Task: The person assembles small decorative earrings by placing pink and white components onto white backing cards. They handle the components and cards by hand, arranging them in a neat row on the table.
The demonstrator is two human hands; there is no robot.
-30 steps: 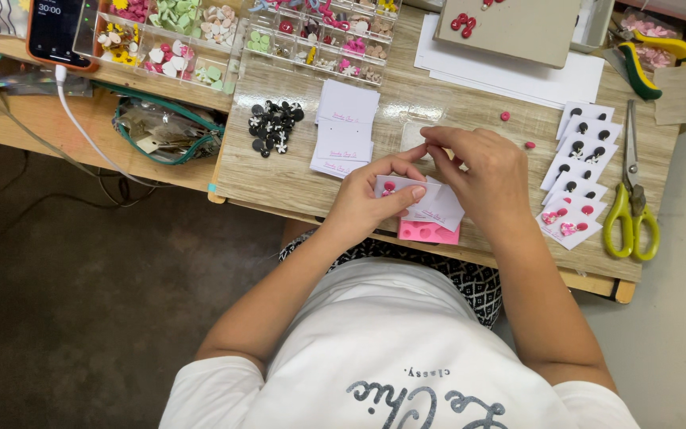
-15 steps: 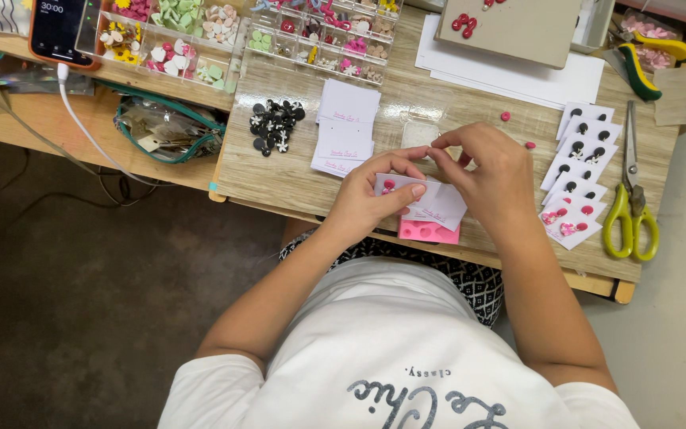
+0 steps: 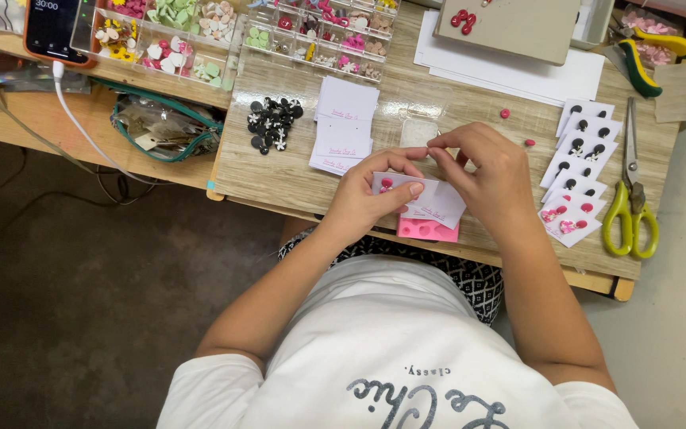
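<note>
My left hand (image 3: pixel 368 197) pinches a small white display card (image 3: pixel 400 184) with a pink stud on it, thumb on top. My right hand (image 3: pixel 487 176) has its fingertips together at the card's upper right corner, touching it. Under both hands lie more white cards (image 3: pixel 440 208) and a pink block (image 3: pixel 429 231) at the table's front edge. What the right fingertips hold is too small to tell.
A stack of blank white cards (image 3: pixel 344 125) and a pile of black flower studs (image 3: pixel 273 124) lie left. Finished cards with studs (image 3: pixel 577 171) fan out right, beside green-handled scissors (image 3: pixel 630 208). Clear compartment boxes of beads (image 3: pixel 240 28), a phone (image 3: pixel 55 28), a brown box (image 3: pixel 510 28) sit behind.
The hands barely moved; the right fingertips shifted slightly along the card's top edge.
</note>
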